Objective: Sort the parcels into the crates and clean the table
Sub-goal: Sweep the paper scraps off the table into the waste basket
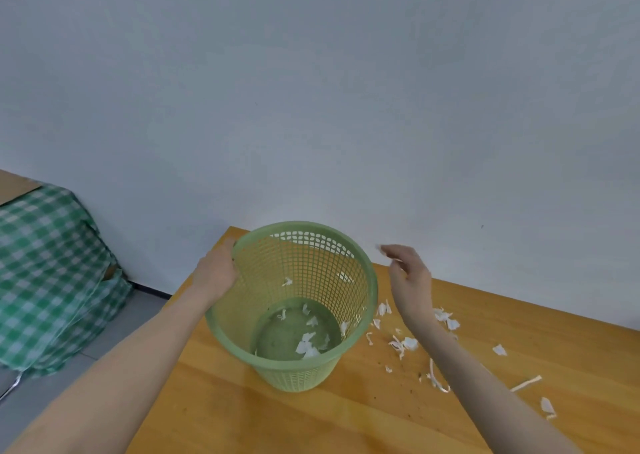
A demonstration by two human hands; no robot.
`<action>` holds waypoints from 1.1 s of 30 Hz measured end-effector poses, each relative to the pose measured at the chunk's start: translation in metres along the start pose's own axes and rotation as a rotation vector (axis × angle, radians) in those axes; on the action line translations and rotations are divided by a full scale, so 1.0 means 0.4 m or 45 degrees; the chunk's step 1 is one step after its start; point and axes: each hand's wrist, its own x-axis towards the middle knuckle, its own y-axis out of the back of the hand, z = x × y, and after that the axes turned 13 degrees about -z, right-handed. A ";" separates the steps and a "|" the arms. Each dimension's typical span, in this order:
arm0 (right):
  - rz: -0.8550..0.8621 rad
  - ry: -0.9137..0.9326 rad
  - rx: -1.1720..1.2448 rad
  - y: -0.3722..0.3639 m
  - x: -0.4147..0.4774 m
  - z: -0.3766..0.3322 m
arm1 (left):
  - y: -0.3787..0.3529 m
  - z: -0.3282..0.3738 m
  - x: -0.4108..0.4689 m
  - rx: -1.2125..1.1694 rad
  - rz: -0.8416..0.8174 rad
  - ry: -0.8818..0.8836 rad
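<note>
Left hand (216, 273) grips basket (294, 374) rim, fingers curled over edge: hold steady. Right hand (410, 277) raised beside rim, fingers loosely curled; pinching anything, cannot tell. Paper scraps (403, 343) on tabletop (242, 419) right of basket: sweep together, drop inside.

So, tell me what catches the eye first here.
A green mesh wastebasket stands mid-table, the left hand gripping its rim. White paper scraps litter the wooden table to its right, below the raised right hand, with a few more inside the basket.
</note>
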 end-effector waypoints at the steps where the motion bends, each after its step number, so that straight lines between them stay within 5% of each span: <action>1: -0.056 0.155 -0.010 -0.015 -0.019 -0.035 | -0.001 -0.004 -0.009 0.008 0.011 -0.010; 6: -0.464 0.590 -0.530 -0.125 -0.076 -0.046 | 0.002 -0.030 -0.025 -0.006 0.038 0.011; 11: -0.527 0.460 -0.900 -0.127 -0.041 0.016 | -0.004 -0.008 -0.029 0.015 0.058 0.042; 19: 0.066 -0.191 -0.037 -0.133 -0.172 0.114 | -0.009 -0.010 -0.016 0.044 0.087 0.055; 25: -0.293 -1.231 -0.594 -0.040 -0.374 0.402 | -0.018 -0.030 0.005 0.140 0.057 0.064; 33: -0.605 -1.405 -0.763 0.137 -0.372 0.446 | -0.030 -0.042 0.022 0.182 0.051 0.065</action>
